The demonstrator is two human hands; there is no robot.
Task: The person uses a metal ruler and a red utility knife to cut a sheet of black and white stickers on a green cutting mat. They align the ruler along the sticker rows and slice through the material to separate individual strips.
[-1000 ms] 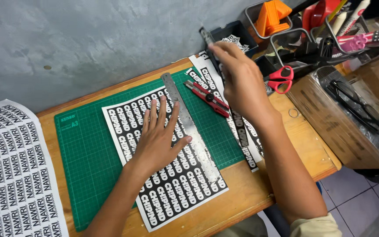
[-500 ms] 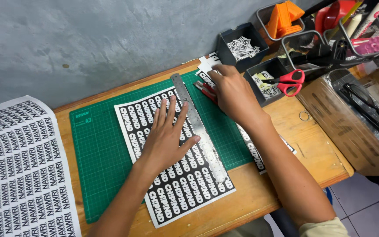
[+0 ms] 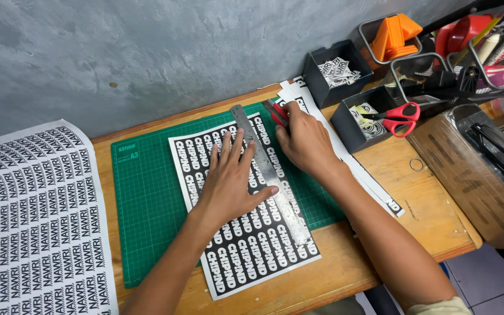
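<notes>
- Left hand (image 3: 228, 185), fingers spread, pressed flat on black-and-white sticker sheet (image 3: 243, 245) and touching steel ruler (image 3: 269, 172), both lying on green cutting mat (image 3: 147, 221) at desk centre.
- Right hand (image 3: 304, 140) closed round red-handled knife (image 3: 276, 111), set at ruler's far end, just beside its edge.
- Sheet: judged thin, light, floppy, apt to slide on mat; best pinned under flat palm, not pinched.
- Ruler: judged stiff, smooth, likely slippery; best held down mid-length.
- Nearby: red scissors (image 3: 401, 116) in black desk tray (image 3: 357, 125).
</notes>
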